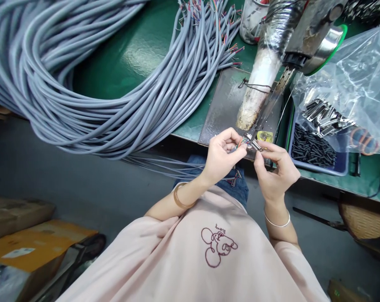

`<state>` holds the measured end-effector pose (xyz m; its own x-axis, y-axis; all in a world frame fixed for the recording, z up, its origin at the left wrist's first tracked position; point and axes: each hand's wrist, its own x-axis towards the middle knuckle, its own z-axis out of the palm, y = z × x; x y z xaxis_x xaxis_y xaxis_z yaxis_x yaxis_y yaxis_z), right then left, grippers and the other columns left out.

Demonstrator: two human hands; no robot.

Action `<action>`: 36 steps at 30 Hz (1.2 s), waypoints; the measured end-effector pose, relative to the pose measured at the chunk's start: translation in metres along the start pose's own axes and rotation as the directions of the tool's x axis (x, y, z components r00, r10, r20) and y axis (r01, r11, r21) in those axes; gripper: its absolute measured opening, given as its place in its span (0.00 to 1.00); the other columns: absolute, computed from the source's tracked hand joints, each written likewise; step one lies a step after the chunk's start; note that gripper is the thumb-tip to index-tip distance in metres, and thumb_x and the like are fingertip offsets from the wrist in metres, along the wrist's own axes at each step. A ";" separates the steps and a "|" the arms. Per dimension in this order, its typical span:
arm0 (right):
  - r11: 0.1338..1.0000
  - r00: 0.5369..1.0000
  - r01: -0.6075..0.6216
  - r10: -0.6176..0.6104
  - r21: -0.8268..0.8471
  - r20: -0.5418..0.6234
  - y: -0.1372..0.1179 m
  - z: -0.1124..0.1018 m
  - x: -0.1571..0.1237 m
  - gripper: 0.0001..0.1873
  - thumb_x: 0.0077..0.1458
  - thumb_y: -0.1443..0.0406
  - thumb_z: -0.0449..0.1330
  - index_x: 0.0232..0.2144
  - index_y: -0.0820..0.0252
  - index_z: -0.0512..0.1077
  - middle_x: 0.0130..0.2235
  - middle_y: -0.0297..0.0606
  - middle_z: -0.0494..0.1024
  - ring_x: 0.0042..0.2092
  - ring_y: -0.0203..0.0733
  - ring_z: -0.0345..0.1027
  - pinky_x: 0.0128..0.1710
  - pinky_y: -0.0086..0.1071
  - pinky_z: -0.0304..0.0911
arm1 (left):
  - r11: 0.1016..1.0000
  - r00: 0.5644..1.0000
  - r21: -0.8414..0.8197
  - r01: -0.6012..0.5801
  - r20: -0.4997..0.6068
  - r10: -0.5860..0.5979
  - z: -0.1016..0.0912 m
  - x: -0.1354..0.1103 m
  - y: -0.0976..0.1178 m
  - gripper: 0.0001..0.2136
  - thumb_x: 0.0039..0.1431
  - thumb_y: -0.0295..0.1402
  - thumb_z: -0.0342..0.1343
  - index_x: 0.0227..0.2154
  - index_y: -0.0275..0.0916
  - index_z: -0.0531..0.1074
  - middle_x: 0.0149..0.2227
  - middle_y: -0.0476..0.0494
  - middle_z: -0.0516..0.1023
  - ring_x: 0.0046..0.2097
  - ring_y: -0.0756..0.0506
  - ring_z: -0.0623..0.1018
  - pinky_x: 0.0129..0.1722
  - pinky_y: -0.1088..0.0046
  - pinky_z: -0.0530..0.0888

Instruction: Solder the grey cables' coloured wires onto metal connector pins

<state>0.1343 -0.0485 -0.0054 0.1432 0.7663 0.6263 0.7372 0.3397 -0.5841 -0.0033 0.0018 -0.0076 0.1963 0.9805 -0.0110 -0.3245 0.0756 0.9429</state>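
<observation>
Green surface (pixel 139 56) fills the upper part of the view, with a big bundle of grey cables (pixel 123 107) lying over its left side and hanging past the edge. Near the front edge lies a dark metal plate (pixel 219 105), and above it a wrapped tool (pixel 259 86) points down. At the plate's front edge, just below this tool, is the small metal connector (pixel 256 145). The left hand (pixel 219 157) has its thumb and forefinger brought together on thin coloured wires (pixel 240 143); the right hand (pixel 276 170) pinches the connector's end narrowly between its fingers. The step in hand appears to be bringing the wire ends to the connector's contacts, and the next move would call for steady fingers and exact alignment. To the right, a blue tray (pixel 318 168) carries small black pieces (pixel 312 147), partly covered by a clear bag (pixel 363 71). Fingertips hide part of the wires, so one cannot tell whether they touch the contacts. The tool's upper end is cut off by the frame.
</observation>
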 end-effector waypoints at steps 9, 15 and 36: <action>0.999 0.999 0.032 -0.032 -0.034 0.014 -0.002 -0.002 0.000 0.06 0.58 0.69 0.64 0.34 0.53 0.71 0.43 0.35 0.84 0.43 0.41 0.81 0.41 0.36 0.77 | 0.999 0.998 0.007 0.054 0.032 -0.054 -0.004 0.001 0.000 0.10 0.52 0.28 0.63 0.25 0.37 0.65 0.25 0.54 0.69 0.21 0.59 0.63 0.20 0.82 0.62; 0.993 0.997 0.070 -0.067 -0.095 0.036 0.002 -0.003 -0.005 0.06 0.58 0.69 0.65 0.34 0.53 0.72 0.42 0.34 0.85 0.43 0.40 0.81 0.41 0.34 0.76 | 0.997 0.996 0.014 0.073 0.056 -0.073 -0.007 0.001 -0.007 0.10 0.54 0.29 0.63 0.25 0.37 0.65 0.24 0.55 0.69 0.21 0.59 0.63 0.20 0.83 0.63; 1.000 1.000 0.006 -0.007 0.027 0.006 -0.003 0.000 -0.004 0.08 0.55 0.73 0.66 0.32 0.56 0.73 0.41 0.35 0.84 0.43 0.41 0.81 0.45 0.36 0.76 | 1.000 1.000 0.031 0.002 0.021 -0.003 -0.006 -0.008 -0.005 0.09 0.57 0.30 0.64 0.26 0.35 0.68 0.29 0.51 0.73 0.25 0.58 0.68 0.25 0.82 0.66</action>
<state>0.1312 -0.0525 -0.0058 0.1341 0.7675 0.6268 0.7198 0.3593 -0.5940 -0.0088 -0.0050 -0.0144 0.2170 0.9762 -0.0068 -0.2948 0.0722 0.9528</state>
